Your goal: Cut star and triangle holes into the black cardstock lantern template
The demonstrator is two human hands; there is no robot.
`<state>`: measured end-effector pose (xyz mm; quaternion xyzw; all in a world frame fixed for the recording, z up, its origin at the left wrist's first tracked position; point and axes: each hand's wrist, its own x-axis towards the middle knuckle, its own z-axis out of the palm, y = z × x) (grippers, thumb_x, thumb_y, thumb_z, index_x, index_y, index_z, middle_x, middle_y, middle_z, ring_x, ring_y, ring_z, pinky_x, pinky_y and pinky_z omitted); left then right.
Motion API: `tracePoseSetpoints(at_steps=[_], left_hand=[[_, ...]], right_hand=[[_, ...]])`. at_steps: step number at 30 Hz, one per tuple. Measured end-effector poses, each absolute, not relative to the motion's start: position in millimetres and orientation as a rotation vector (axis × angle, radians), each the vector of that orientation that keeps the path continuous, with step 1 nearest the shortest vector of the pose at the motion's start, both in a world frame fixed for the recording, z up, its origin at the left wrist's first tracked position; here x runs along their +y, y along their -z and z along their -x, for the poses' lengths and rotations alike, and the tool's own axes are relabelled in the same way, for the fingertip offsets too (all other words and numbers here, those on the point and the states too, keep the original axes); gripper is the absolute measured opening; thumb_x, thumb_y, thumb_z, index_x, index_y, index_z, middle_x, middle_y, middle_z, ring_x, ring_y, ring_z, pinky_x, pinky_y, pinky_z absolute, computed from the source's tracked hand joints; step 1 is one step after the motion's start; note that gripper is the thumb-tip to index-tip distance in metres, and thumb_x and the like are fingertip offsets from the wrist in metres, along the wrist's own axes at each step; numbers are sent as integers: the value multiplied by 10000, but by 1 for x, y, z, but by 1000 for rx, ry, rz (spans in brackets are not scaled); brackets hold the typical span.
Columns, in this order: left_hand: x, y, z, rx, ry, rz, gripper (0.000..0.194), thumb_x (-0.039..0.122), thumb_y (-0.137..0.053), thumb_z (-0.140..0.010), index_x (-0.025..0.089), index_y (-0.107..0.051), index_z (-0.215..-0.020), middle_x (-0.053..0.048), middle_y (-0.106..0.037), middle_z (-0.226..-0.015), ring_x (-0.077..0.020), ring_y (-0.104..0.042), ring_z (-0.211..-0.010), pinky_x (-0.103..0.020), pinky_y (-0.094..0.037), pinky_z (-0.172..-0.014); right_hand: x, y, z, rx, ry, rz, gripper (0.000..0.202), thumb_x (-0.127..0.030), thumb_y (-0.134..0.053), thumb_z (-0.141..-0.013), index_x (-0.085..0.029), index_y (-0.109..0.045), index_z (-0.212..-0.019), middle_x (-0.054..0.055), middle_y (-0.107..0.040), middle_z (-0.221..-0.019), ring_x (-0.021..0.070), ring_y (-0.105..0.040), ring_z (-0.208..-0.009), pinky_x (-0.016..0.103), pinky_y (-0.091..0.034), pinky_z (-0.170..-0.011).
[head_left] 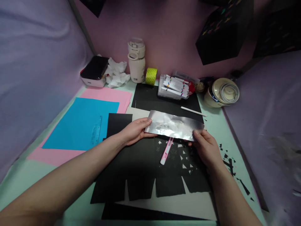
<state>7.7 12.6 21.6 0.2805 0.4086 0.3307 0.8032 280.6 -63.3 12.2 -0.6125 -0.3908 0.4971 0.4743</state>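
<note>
A silver foil strip (175, 125) is stretched between my two hands above the black paper. My left hand (137, 130) grips its left end, thumb on top and fingers beneath. At its right end, my right hand (204, 144) pinches the lower corner the same way. Under the strip a pink and white utility knife (166, 152) lies on black paper (138, 160), its upper end hidden by the foil. Small star and triangle holes are cut in that paper around the knife, and its lower edge has narrow slits.
Blue sheet (80, 125) with a clear ruler (96, 130) lies on pink paper at left. Behind stand a white bottle (137, 64), yellow tape (151, 76), a marker box (175, 87) and a lidded pot (215, 94). Black scraps (230, 166) lie at right.
</note>
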Motion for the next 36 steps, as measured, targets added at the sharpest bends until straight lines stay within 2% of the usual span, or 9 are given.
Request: tracePoseSetpoints(at_steps=[9,16,22,27,36], left_hand=[[14,-24,-4,868,-666,-603,204,192,-554,-951,118,-717,-1049,-156,-728,-1123,-228,-711,-977,-423,-595,-902],[16,-24,-5,889,-634,-612,222,172,-551,-948,137,-702,-1107,-142,-731,-1135,-222,-712,-992,-371,-604,-879],[17,-23,-5,895,-635,-613,230,181,-583,-928,153,-700,-1124,-141,-726,-1156,-246,-707,-1028,-375,-607,-879],[17,-24,-4,912,-619,-608,244,162,-573,-927,142,-695,-1137,-152,-732,-1129,-256,-711,-1019,-398,-605,-890],[17,-24,-4,907,-627,-605,235,161,-576,-921,119,-695,-1120,-173,-727,-1130,-269,-720,-990,-417,-608,-878]], right_hand=[[-62,-21,-274,-793,-1360,1387,271,-465,-734,-781,-215,-674,-865,3,-687,-732,153,-563,-586,267,-444,-543],[-62,-21,-279,-783,-1419,1339,267,-459,-734,-794,-207,-647,-798,-5,-682,-747,116,-563,-585,230,-460,-556],[-61,-22,-279,-779,-1408,1367,305,-518,-705,-801,-216,-663,-825,31,-695,-757,182,-648,-698,259,-502,-551],[-60,-24,-277,-716,-1398,1361,266,-466,-685,-814,-204,-671,-775,50,-693,-744,207,-667,-730,290,-544,-578],[-59,-26,-275,-721,-1384,1409,288,-495,-676,-795,-209,-681,-763,62,-680,-694,241,-684,-763,315,-569,-582]])
